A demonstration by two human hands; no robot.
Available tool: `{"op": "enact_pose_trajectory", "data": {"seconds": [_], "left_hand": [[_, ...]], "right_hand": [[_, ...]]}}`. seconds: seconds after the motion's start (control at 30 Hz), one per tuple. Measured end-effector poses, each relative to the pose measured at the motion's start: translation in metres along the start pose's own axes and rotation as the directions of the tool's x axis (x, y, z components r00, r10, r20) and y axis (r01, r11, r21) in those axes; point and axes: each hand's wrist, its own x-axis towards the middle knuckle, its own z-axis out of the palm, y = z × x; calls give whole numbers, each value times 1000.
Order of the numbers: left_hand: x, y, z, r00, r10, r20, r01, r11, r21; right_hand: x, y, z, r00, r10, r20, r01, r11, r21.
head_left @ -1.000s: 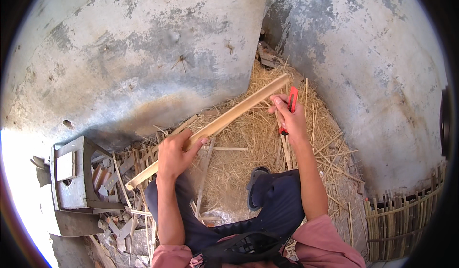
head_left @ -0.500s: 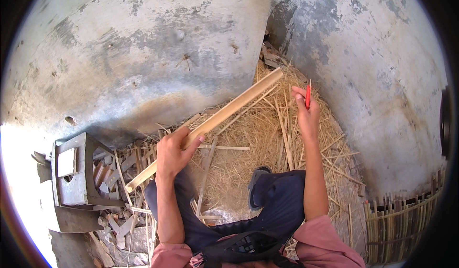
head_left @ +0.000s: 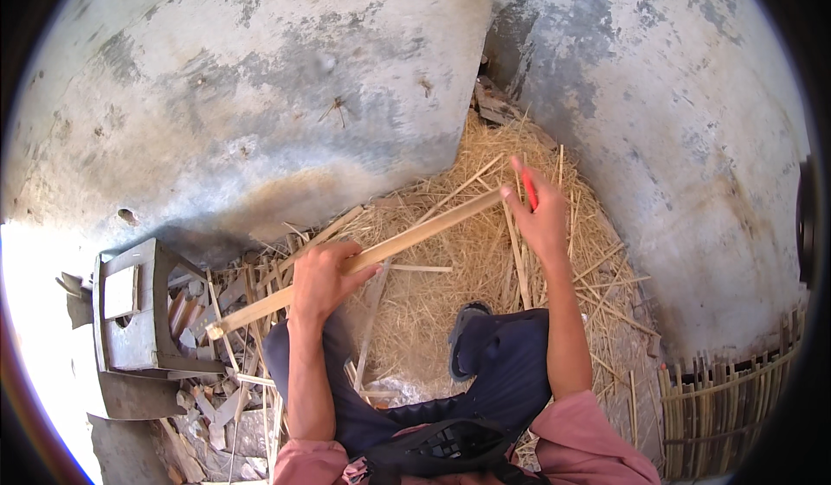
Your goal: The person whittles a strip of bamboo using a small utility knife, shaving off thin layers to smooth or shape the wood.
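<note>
From ten to twelve o'clock, a large wall (head_left: 260,78) with peeling paint is standing, and a second wall (head_left: 675,113) is rising from one to three o'clock. Between them, dry straw (head_left: 411,312) is covering the middle of the floor. At six o'clock, the person's dark trousers (head_left: 511,355) are showing, the knees bent. Toward half past eight, a grey box (head_left: 130,342) is standing beside broken pieces, while at four o'clock a slatted bamboo piece (head_left: 731,407) is curving along the edge. The pale wooden strip (head_left: 424,232) is lying slantwise in the air above the straw, one end toward eight o'clock and the other toward two. At eight o'clock, the left hand (head_left: 320,283) is gripping this strip. Near three o'clock, the right hand (head_left: 544,216) is holding a red tool (head_left: 530,189), partly hidden by the fingers; its thumb is just beside the strip's far end, but whether it is touching, one cannot tell.
</note>
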Motion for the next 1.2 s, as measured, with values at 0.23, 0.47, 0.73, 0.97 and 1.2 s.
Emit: {"op": "enact_pose_trajectory", "data": {"seconds": [0.23, 0.47, 0.73, 0.97, 1.2], "left_hand": [[4, 7, 2, 987, 143, -67, -142, 989, 30], [2, 12, -11, 962, 136, -236, -92, 978, 189], [4, 29, -11, 668, 170, -724, 20, 969, 246], [6, 25, 13, 713, 24, -700, -243, 946, -214], [13, 38, 44, 975, -212, 68, 164, 476, -864]], "right_hand": [[-10, -14, 8, 915, -180, 360, 196, 981, -9], [-14, -17, 11, 879, -299, 371, 283, 954, 99], [-21, -29, 28, 937, -205, 284, 171, 975, 140], [-39, -49, 61, 910, 212, 357, -348, 859, 377], [-68, -80, 84, 927, 144, 345, -308, 818, 486]]}}
